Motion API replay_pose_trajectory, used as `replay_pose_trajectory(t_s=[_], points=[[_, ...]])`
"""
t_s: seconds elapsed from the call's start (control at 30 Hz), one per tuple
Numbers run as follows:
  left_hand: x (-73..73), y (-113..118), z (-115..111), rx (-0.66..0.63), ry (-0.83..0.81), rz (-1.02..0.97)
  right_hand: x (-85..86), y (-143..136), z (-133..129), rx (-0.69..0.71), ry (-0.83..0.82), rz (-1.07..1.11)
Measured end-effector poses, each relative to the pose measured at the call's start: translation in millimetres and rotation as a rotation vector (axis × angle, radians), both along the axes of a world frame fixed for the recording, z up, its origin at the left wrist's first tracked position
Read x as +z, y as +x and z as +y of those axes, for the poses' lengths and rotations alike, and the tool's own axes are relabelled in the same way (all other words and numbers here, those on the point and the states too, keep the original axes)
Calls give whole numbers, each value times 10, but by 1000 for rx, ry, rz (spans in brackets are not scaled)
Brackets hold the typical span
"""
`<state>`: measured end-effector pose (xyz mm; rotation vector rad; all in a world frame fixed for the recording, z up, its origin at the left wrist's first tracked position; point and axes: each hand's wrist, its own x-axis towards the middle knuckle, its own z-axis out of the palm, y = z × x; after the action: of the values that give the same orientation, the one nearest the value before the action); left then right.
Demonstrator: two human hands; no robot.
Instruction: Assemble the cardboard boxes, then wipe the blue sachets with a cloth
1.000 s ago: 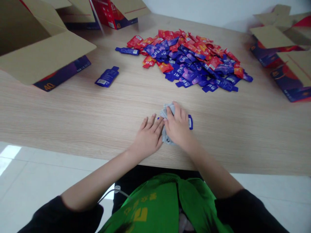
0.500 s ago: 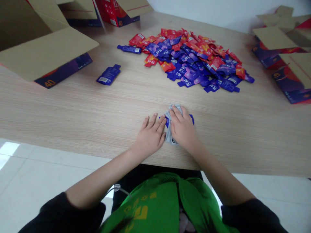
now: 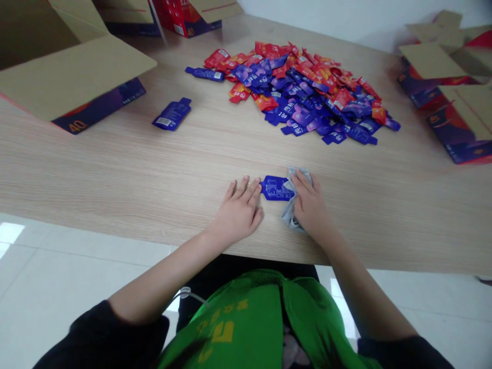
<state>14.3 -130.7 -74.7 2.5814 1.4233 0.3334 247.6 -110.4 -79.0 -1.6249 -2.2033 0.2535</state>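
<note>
The left hand (image 3: 239, 210) lies with fingers slightly spread, fingertips at the narrow end of the blue pouch (image 3: 273, 188) flat on the table (image 3: 115, 174), while the right hand (image 3: 310, 207), fingers bent, presses a grey cloth (image 3: 294, 218) over the pouch's right end

Black sleeves (image 3: 103, 338) flank a green vest (image 3: 255, 320), yellow-marked.

The wood-grain tabletop (image 3: 115, 169) carries a heap of red and blue pouches (image 3: 307, 92), a separate blue pouch (image 3: 172, 114) near the left box (image 3: 100, 105), and open printed boxes (image 3: 461, 125) at right.
</note>
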Motion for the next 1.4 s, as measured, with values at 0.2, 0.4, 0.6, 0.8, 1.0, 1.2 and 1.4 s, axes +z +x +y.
replay_pose_trajectory(t_s=[0.2, 0.4, 0.6, 0.8, 1.0, 1.2, 1.4], points=[[7, 1, -8, -5, -10, 20, 261, -169, -13, -51, 72, 113], [-14, 1, 2, -7, -10, 27, 294, -684, 19, 101, -29, -90], [12, 9, -13, 11, -5, 11, 212, -543, -19, 125, -50, -160], [13, 13, 4, 19, -8, 8, 132, -315, -81, 68, -38, -100], [6, 14, 3, 15, -7, 48, 9, -28, -108, 24, -8, -51], [-10, 28, -4, 5, 14, 53, 80, 110, -86, -66, -49, 93], [-42, 29, 0, 12, 40, 50, 225, -351, -53, 74, 14, 88]])
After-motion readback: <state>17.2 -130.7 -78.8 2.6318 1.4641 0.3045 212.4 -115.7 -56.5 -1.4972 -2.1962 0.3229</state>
